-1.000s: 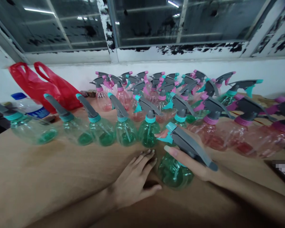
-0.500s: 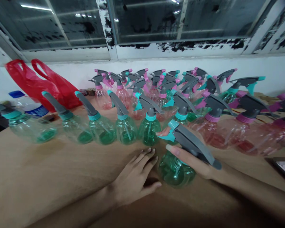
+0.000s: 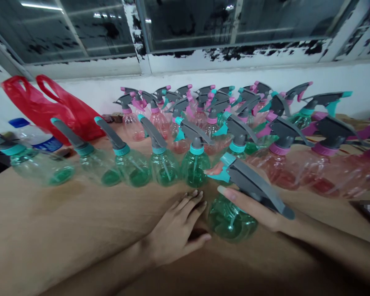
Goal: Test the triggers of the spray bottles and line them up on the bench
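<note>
1. Gripping in the right hand (image 3: pixel 255 209): a green spray bottle (image 3: pixel 230 222), at 3 o'clock from the left hand (image 3: pixel 177 232). Thumb wrapped across the near side of the neck, a fingertip at the turquoise trigger (image 3: pixel 220 176), remaining fingers hidden.
2. Lying palm down on the table (image 3: pixel 95 218): left hand, fingers loosely together, thumb apart, holding nothing.
3. For a sound hold, keep firm around the neck, level the base, and avoid squeezing the trigger by accident. Mind the green bottles (image 3: pixel 165 170) from 10 to 12 o'clock and the pink bottles (image 3: pixel 325 176) toward 2 o'clock.
4. Compared with earlier: shifted slightly toward 3 o'clock in view, with no clear change in either hand's pose.
</note>
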`<state>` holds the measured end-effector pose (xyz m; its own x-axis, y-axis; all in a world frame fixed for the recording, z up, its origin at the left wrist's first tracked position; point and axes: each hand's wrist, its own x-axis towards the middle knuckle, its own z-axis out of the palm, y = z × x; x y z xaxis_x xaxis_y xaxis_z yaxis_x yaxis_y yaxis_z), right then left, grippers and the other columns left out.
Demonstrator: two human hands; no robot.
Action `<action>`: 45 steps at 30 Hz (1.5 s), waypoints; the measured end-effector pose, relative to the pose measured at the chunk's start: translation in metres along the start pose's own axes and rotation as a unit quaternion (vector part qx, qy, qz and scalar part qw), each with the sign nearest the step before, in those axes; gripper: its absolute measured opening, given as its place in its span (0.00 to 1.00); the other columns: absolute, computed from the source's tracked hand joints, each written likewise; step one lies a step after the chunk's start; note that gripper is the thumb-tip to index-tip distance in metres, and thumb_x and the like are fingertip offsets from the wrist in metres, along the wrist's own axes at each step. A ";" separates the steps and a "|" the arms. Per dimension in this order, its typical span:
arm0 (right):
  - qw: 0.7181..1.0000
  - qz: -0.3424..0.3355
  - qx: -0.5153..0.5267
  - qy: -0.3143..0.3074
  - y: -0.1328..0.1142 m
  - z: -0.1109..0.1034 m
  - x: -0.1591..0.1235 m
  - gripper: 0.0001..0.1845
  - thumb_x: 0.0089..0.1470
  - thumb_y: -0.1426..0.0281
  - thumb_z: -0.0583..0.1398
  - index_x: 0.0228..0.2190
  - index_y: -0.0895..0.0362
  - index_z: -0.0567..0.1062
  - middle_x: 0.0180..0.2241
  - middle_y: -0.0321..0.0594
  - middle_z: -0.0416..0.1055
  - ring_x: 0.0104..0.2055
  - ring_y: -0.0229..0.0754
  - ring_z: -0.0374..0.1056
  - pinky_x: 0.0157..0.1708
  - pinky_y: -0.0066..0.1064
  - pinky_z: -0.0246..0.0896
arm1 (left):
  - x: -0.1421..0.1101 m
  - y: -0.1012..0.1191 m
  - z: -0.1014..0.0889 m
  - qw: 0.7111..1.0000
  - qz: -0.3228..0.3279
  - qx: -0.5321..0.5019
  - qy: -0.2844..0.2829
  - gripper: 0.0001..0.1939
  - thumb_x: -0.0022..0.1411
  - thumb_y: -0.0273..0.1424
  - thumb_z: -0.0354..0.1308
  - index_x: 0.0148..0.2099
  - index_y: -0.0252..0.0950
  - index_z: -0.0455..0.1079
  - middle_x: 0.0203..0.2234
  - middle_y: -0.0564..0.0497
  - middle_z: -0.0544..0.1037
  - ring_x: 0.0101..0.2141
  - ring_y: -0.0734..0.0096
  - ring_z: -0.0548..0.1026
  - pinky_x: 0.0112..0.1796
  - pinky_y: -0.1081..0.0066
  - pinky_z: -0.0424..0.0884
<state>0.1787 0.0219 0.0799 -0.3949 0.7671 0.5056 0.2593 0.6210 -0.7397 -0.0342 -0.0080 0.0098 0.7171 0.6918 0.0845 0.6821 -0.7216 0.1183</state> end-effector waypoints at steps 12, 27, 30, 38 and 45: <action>1.000 -0.011 -0.022 0.004 0.000 0.001 -0.001 0.11 0.53 0.71 0.60 0.40 0.48 0.71 0.36 0.35 0.72 0.38 0.44 0.71 0.39 0.38 0.70 | -0.001 -0.001 0.002 1.000 0.003 -0.004 0.001 0.33 0.67 0.46 0.49 0.64 0.27 0.54 0.62 0.38 0.57 0.62 0.54 0.51 0.58 0.55 0.53; 0.999 0.009 -0.034 0.001 -0.004 0.000 0.000 0.07 0.57 0.66 0.56 0.27 0.51 0.70 0.27 0.36 0.70 0.30 0.42 0.69 0.30 0.37 0.65 | -0.002 -0.001 0.001 1.000 0.003 -0.011 0.002 0.33 0.67 0.46 0.50 0.64 0.27 0.55 0.62 0.38 0.56 0.62 0.54 0.50 0.59 0.56 0.51; 1.000 -0.004 -0.027 0.005 -0.004 0.000 0.000 0.04 0.56 0.67 0.56 0.30 0.51 0.71 0.28 0.36 0.70 0.31 0.42 0.70 0.31 0.37 0.66 | -0.002 -0.001 0.001 1.000 0.002 -0.009 0.003 0.33 0.66 0.46 0.50 0.64 0.27 0.55 0.62 0.38 0.57 0.62 0.53 0.51 0.59 0.55 0.52; 0.999 -0.017 -0.005 0.033 0.002 0.003 -0.003 0.12 0.54 0.68 0.60 0.42 0.51 0.72 0.34 0.36 0.72 0.38 0.43 0.71 0.39 0.38 0.67 | -0.002 0.000 0.001 1.000 -0.002 0.001 -0.004 0.33 0.67 0.46 0.50 0.63 0.26 0.56 0.61 0.37 0.57 0.61 0.53 0.53 0.58 0.55 0.53; 0.999 -0.016 0.008 0.034 0.001 0.002 -0.003 0.12 0.53 0.68 0.61 0.41 0.49 0.72 0.37 0.37 0.73 0.40 0.44 0.71 0.41 0.40 0.67 | 0.000 0.000 -0.002 1.000 -0.004 -0.007 0.001 0.32 0.66 0.45 0.51 0.62 0.27 0.57 0.61 0.38 0.59 0.60 0.52 0.55 0.58 0.55 0.54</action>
<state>0.1785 0.0201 0.0764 -0.3419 0.7559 0.5584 0.2322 0.6437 -0.7292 -0.0345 -0.0078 0.0121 0.7120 0.6970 0.0849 0.6851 -0.7161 0.1331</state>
